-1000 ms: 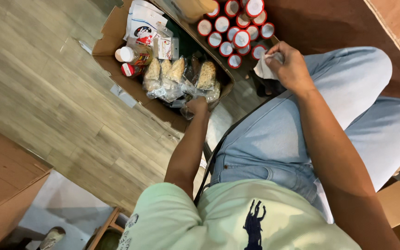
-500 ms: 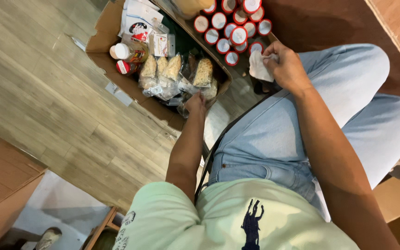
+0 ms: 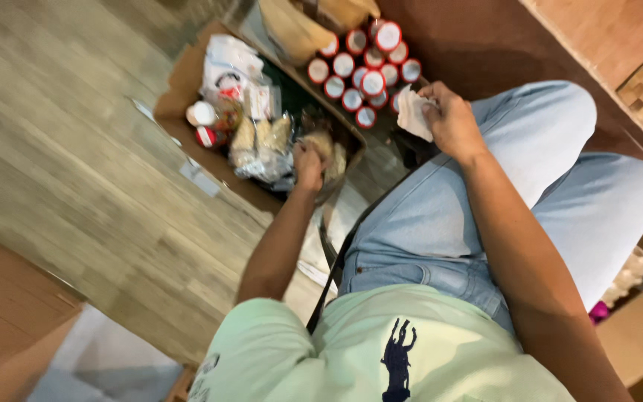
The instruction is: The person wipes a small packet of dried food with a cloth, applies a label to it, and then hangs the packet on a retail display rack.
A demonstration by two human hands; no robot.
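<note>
My left hand [image 3: 308, 165] reaches into an open cardboard box [image 3: 175, 83] on the floor. Its fingers are closed on a clear packet of pale food [image 3: 327, 146]. More clear packets [image 3: 260, 141] lie beside it in the box. My right hand [image 3: 452, 119] rests by my knee and grips a crumpled white cloth [image 3: 412, 112]. Just beyond that hand stands a cluster of red-rimmed, white-lidded jars [image 3: 359, 74]. I am seated, in blue jeans and a light green shirt.
The box also holds a white printed bag [image 3: 228, 59] and small round tubs [image 3: 202, 115]. A brown paper bag [image 3: 292, 30] lies behind the jars. Wood-plank floor [image 3: 76, 186] spreads to the left. Brown cardboard [image 3: 9, 305] sits at bottom left, another box [image 3: 634, 342] at bottom right.
My left hand has pushed a little further into the box among the packets. My right hand still holds the white cloth near the jars. The view has shifted slightly.
</note>
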